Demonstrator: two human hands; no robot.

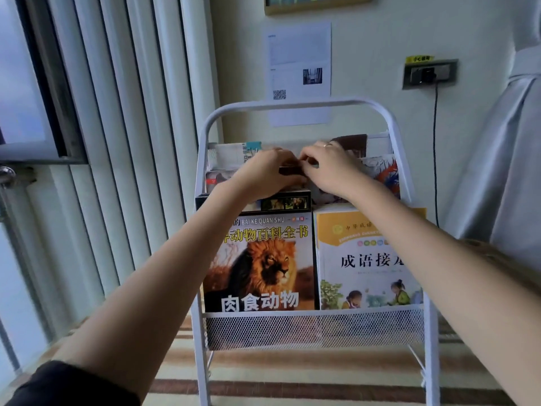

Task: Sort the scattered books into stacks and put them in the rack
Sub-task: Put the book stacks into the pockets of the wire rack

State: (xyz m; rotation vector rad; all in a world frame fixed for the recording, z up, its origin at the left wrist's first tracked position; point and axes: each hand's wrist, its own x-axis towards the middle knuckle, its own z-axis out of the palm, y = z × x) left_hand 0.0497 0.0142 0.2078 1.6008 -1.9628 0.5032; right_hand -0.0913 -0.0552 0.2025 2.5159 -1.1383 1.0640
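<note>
A white metal rack [392, 124] stands against the wall with books in its tiers. Both my hands reach to an upper tier. My left hand [265, 172] and my right hand [330, 168] together grip the top edge of a dark book [289, 170] between them; most of that book is hidden by my hands. The lowest tier holds a lion-cover book [263, 259] on the left and a yellow-and-white children's book [366, 259] on the right. More books stand in the top tier [231, 155] and at the right [383, 171].
White curtains [123, 112] and a window hang at the left. A wall socket with a black cable [429, 74] is at the right, beside grey fabric [512, 171]. A paper notice [298, 60] is on the wall behind the rack. Striped floor lies below.
</note>
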